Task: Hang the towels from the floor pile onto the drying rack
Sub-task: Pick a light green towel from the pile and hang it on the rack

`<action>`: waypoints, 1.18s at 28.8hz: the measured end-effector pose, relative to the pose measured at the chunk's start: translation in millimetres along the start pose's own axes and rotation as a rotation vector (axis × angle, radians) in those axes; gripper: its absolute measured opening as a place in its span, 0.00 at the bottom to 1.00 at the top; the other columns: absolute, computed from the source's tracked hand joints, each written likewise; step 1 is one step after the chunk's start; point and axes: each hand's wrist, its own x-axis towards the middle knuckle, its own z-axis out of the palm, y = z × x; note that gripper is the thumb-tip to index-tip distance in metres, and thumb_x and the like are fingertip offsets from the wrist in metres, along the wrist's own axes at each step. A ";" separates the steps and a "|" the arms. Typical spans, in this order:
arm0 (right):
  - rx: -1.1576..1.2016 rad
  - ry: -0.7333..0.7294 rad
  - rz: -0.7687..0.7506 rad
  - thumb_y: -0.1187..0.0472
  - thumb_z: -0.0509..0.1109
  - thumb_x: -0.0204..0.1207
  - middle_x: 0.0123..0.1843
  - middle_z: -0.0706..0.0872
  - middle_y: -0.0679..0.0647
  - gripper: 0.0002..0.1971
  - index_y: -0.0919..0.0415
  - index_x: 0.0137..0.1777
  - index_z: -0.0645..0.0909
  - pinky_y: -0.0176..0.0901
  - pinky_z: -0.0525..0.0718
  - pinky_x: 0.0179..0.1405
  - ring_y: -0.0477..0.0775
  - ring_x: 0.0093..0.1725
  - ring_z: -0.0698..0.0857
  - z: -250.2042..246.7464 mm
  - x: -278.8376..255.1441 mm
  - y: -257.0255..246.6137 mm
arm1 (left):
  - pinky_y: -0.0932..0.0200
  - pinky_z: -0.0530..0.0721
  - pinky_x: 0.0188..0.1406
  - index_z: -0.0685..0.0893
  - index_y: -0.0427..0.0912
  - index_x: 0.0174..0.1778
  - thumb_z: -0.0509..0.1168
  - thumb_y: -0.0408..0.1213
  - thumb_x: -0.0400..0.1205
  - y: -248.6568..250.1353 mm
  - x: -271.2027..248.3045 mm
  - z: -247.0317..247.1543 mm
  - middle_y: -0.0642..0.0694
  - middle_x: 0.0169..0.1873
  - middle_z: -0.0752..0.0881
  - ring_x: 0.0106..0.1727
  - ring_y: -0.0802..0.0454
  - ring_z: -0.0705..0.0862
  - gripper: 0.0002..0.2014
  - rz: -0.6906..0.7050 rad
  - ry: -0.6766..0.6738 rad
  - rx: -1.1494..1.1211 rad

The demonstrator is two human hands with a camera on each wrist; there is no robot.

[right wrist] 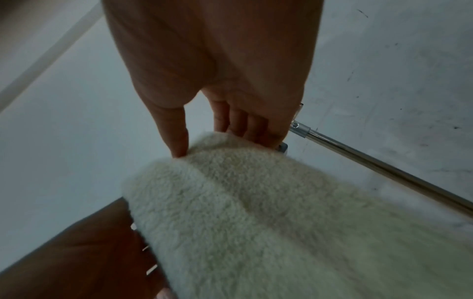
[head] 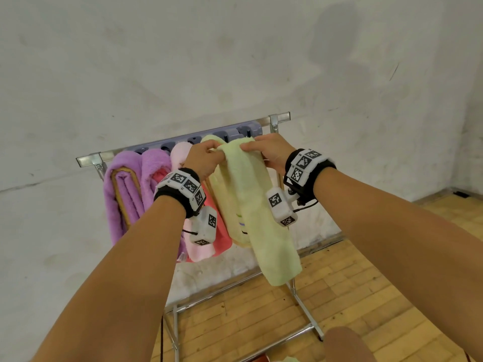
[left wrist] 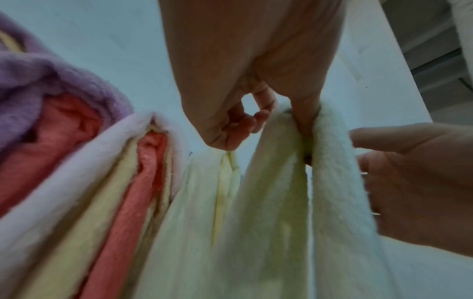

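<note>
Head view shows both hands on a fluffy pale green towel [head: 251,194] draped over the metal rack bar [head: 279,118]: left hand [head: 202,159] pinches its fold, right hand [head: 271,152] grips the top beside it.

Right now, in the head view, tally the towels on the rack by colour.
Purple towels: 2
Pale pink towel: 1
Coral towel: 1
Pale green towels: 2
Total: 6, though folds may hide more.

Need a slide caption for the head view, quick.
Both hands, left hand and right hand, grip a pale green towel draped over the drying rack.
</note>
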 end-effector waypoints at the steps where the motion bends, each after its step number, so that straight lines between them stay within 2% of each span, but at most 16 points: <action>1: -0.067 0.022 -0.016 0.57 0.79 0.73 0.56 0.88 0.59 0.24 0.72 0.63 0.83 0.57 0.86 0.63 0.57 0.55 0.87 -1.9 2.3 0.2 | 0.64 0.70 0.27 0.81 0.48 0.35 0.64 0.29 0.80 1.4 1.7 2.4 0.49 0.26 0.75 0.26 0.54 0.69 0.10 0.030 0.015 0.038; 3: -0.160 0.055 -0.060 0.51 0.81 0.71 0.60 0.87 0.56 0.25 0.64 0.63 0.83 0.55 0.85 0.64 0.55 0.59 0.86 -6.3 5.5 -0.4 | 0.62 0.68 0.28 0.78 0.45 0.34 0.64 0.33 0.80 5.2 7.7 7.9 0.49 0.28 0.73 0.29 0.53 0.69 0.09 0.070 0.037 0.092; 6: -0.234 0.020 -0.108 0.48 0.82 0.70 0.60 0.83 0.51 0.27 0.59 0.64 0.79 0.41 0.83 0.54 0.48 0.59 0.83 -12.7 6.6 -4.0 | 0.60 0.65 0.28 0.70 0.46 0.32 0.62 0.33 0.81 12.7 20.7 15.8 0.51 0.27 0.69 0.29 0.53 0.66 0.13 0.082 0.055 0.085; 7: -0.263 -0.026 -0.102 0.48 0.82 0.70 0.59 0.83 0.51 0.28 0.59 0.65 0.78 0.40 0.84 0.52 0.47 0.58 0.83 -13.8 8.7 -5.1 | 0.61 0.65 0.27 0.69 0.46 0.32 0.62 0.33 0.81 15.4 26.1 18.5 0.51 0.28 0.69 0.29 0.54 0.66 0.13 0.087 0.065 0.084; 9: -0.363 -0.099 -0.089 0.49 0.81 0.71 0.57 0.83 0.51 0.27 0.59 0.65 0.77 0.45 0.87 0.51 0.48 0.56 0.84 -13.9 17.2 -6.7 | 0.61 0.66 0.27 0.70 0.45 0.34 0.63 0.34 0.81 20.9 36.8 23.4 0.51 0.28 0.70 0.29 0.54 0.67 0.11 0.106 0.072 0.102; 11: -0.476 -0.058 -0.147 0.52 0.78 0.73 0.53 0.85 0.55 0.21 0.62 0.60 0.79 0.50 0.87 0.49 0.54 0.51 0.86 -12.0 30.8 -6.2 | 0.60 0.66 0.27 0.69 0.46 0.32 0.65 0.34 0.80 23.4 47.9 27.4 0.50 0.27 0.69 0.29 0.53 0.67 0.14 0.129 0.069 0.115; 13: -0.560 0.052 -0.221 0.56 0.75 0.73 0.47 0.86 0.54 0.13 0.61 0.53 0.82 0.46 0.83 0.43 0.56 0.48 0.85 -11.0 46.2 -6.1 | 0.59 0.65 0.27 0.67 0.47 0.30 0.67 0.32 0.78 23.9 59.5 28.1 0.50 0.26 0.69 0.29 0.53 0.66 0.16 0.148 0.085 0.143; 15: -0.582 0.145 -0.264 0.60 0.72 0.73 0.40 0.82 0.48 0.06 0.57 0.49 0.81 0.38 0.78 0.37 0.53 0.45 0.82 -11.3 56.5 -9.4 | 0.59 0.63 0.27 0.66 0.47 0.29 0.66 0.29 0.76 23.4 70.4 27.0 0.50 0.26 0.69 0.29 0.54 0.66 0.17 0.161 0.124 0.225; 17: -0.571 0.180 -0.298 0.63 0.70 0.73 0.38 0.80 0.44 0.06 0.52 0.47 0.80 0.43 0.82 0.42 0.53 0.45 0.82 -13.4 69.2 -11.5 | 0.59 0.61 0.26 0.65 0.47 0.30 0.63 0.26 0.74 21.2 81.0 28.3 0.50 0.27 0.69 0.30 0.52 0.66 0.16 0.180 0.144 0.324; 20: -0.612 0.179 -0.334 0.65 0.66 0.72 0.42 0.87 0.50 0.10 0.49 0.48 0.82 0.53 0.87 0.47 0.55 0.46 0.86 -14.8 84.0 -13.6 | 0.56 0.63 0.27 0.69 0.44 0.37 0.60 0.23 0.73 16.8 95.7 34.9 0.48 0.32 0.72 0.34 0.48 0.68 0.11 0.206 0.169 0.427; 22: -0.656 0.178 -0.357 0.67 0.65 0.73 0.47 0.89 0.53 0.14 0.50 0.52 0.85 0.52 0.87 0.50 0.55 0.48 0.86 -12.8 91.0 -14.4 | 0.55 0.69 0.29 0.72 0.42 0.46 0.60 0.24 0.74 13.1 101.7 38.9 0.44 0.39 0.75 0.38 0.45 0.73 0.10 0.205 0.176 0.522; 24: -0.709 0.151 -0.361 0.68 0.64 0.75 0.56 0.90 0.54 0.18 0.50 0.58 0.87 0.51 0.86 0.58 0.55 0.55 0.86 -10.1 99.3 -13.4 | 0.51 0.77 0.36 0.76 0.42 0.54 0.61 0.27 0.76 7.4 107.8 42.0 0.41 0.48 0.76 0.43 0.41 0.77 0.12 0.174 0.169 0.609; 27: -0.765 0.108 -0.341 0.70 0.62 0.77 0.66 0.87 0.55 0.21 0.54 0.65 0.86 0.47 0.81 0.66 0.56 0.64 0.84 -3.0 114.4 -8.5 | 0.48 0.83 0.44 0.79 0.48 0.58 0.63 0.33 0.76 -0.5 119.1 40.9 0.40 0.54 0.78 0.48 0.38 0.81 0.14 0.137 0.118 0.708; 29: -0.749 0.083 -0.312 0.70 0.63 0.76 0.66 0.88 0.54 0.22 0.54 0.65 0.87 0.42 0.82 0.64 0.55 0.63 0.85 3.4 124.1 -3.2 | 0.52 0.82 0.44 0.81 0.50 0.59 0.66 0.39 0.77 -2.9 126.3 38.2 0.44 0.52 0.83 0.49 0.43 0.82 0.14 0.128 0.015 0.771; 31: -0.761 0.043 -0.266 0.69 0.64 0.74 0.63 0.89 0.54 0.21 0.52 0.63 0.88 0.46 0.86 0.60 0.56 0.59 0.87 9.7 130.3 2.5 | 0.55 0.79 0.41 0.84 0.50 0.59 0.68 0.46 0.78 -3.7 129.9 36.1 0.47 0.49 0.86 0.47 0.46 0.82 0.14 0.140 -0.070 0.794; 34: -0.764 0.035 -0.232 0.65 0.66 0.71 0.58 0.89 0.55 0.19 0.49 0.58 0.88 0.53 0.88 0.56 0.57 0.54 0.88 13.0 135.0 9.9 | 0.53 0.83 0.43 0.85 0.49 0.59 0.69 0.47 0.77 -5.5 130.6 36.9 0.44 0.50 0.88 0.48 0.45 0.85 0.15 0.145 -0.114 0.800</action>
